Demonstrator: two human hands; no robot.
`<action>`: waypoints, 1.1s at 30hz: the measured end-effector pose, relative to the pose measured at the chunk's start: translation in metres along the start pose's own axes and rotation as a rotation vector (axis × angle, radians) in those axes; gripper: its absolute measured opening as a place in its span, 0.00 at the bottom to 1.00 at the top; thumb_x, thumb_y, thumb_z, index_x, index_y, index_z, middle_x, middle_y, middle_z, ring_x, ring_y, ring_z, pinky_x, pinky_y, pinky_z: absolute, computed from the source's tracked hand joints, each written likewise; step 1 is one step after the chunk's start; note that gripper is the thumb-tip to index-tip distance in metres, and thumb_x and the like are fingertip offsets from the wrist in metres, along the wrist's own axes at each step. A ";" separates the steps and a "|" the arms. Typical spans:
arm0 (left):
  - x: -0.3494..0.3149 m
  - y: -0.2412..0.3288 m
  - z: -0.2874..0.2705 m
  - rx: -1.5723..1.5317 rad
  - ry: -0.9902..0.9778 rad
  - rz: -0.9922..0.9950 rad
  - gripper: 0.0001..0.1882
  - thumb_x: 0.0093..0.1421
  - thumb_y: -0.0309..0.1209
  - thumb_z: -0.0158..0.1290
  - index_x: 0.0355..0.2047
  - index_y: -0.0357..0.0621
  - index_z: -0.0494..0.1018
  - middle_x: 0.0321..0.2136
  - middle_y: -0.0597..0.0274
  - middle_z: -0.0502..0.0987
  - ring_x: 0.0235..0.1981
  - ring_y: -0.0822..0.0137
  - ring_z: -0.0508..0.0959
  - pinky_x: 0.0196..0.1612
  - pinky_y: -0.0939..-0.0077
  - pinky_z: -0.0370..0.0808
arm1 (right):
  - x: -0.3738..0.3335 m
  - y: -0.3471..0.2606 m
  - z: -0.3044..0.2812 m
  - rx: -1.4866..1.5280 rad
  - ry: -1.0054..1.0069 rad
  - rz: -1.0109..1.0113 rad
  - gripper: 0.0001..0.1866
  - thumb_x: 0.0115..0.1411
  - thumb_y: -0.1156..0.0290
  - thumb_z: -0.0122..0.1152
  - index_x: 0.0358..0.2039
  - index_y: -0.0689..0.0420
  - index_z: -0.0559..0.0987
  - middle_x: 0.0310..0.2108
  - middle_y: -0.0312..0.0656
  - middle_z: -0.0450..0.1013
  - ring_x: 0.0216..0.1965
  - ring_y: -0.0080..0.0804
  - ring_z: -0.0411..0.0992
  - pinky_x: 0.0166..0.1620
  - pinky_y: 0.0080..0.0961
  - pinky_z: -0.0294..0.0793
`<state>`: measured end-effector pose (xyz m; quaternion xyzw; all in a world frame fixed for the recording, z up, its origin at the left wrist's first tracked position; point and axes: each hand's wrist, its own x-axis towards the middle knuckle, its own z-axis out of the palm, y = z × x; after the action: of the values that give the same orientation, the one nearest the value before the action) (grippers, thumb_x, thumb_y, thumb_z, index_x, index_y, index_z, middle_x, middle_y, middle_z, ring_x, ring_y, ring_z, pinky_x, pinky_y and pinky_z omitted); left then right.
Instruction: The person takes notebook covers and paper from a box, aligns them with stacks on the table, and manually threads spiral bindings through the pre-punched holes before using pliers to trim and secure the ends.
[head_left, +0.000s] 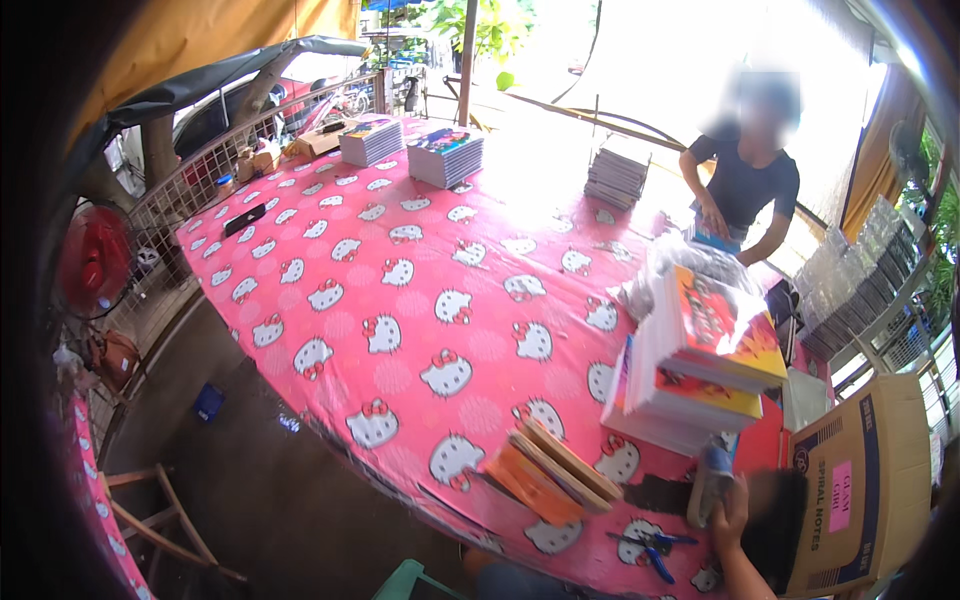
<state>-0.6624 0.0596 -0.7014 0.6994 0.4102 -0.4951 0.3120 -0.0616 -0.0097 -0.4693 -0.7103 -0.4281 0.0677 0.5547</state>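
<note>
My right hand [732,515] is at the lower right of the table, its fingers curled round the near side of a long greyish object [711,482] whose kind I cannot make out. Just left of the hand lie blue-handled pliers [655,550] with the jaws toward me. Beyond the hand rises a tall stack of books [690,395] with bright red and yellow covers, partly under clear plastic wrap [690,265]. Orange and brown flat bundles [545,480] lean together near the front edge. My left hand is outside the picture.
A pink patterned cloth [400,310] covers the table. Book stacks [445,160] stand at the far side, with another pile [617,175] farther right. A person [745,180] stands across the table. A cardboard carton [865,490] borders the right. A green stool [415,582] is below the front edge.
</note>
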 end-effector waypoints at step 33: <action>0.133 -0.020 -0.173 -0.733 0.122 -0.098 0.29 0.61 0.57 0.41 0.49 0.48 0.71 0.45 0.53 0.73 0.48 0.53 0.71 0.50 0.44 0.63 | -0.017 0.017 0.004 -0.666 0.084 0.054 0.18 0.57 0.75 0.42 0.48 0.66 0.68 0.48 0.53 0.66 0.48 0.47 0.67 0.51 0.31 0.65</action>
<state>-0.5813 0.2502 -0.7740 0.5492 0.6110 -0.2870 0.4926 -0.0658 -0.0186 -0.4920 -0.8658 -0.3844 -0.0903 0.3074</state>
